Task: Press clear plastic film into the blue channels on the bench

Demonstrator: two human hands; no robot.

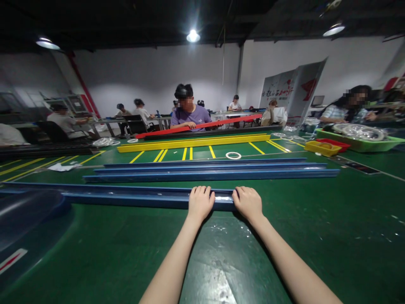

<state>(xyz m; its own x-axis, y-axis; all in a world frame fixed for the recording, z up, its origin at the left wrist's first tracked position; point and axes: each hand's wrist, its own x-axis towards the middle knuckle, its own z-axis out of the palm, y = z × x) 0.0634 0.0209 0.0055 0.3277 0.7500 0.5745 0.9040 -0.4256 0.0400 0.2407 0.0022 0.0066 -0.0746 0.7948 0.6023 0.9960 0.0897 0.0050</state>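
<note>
A long blue channel strip [133, 196] lies across the green table, running off to the left. Near its right end, my left hand [201, 202] is wrapped over it from above, fingers curled on the far edge. My right hand [248, 202] grips the same strip right at its end, a short gap from the left. Between the hands, shiny clear film or a glossy lining shows in the channel [224, 197]. Just beyond, further blue channel strips [209, 174] lie roughly parallel. The undersides of both hands are hidden.
A dark blue curved object [31, 219] stands at the near left. Farther back lie a yellow channel [193, 143], a white ring [233, 156], a yellow tray [321, 148] and a green basin [373, 143]. A person opposite holds a red strip [205, 125].
</note>
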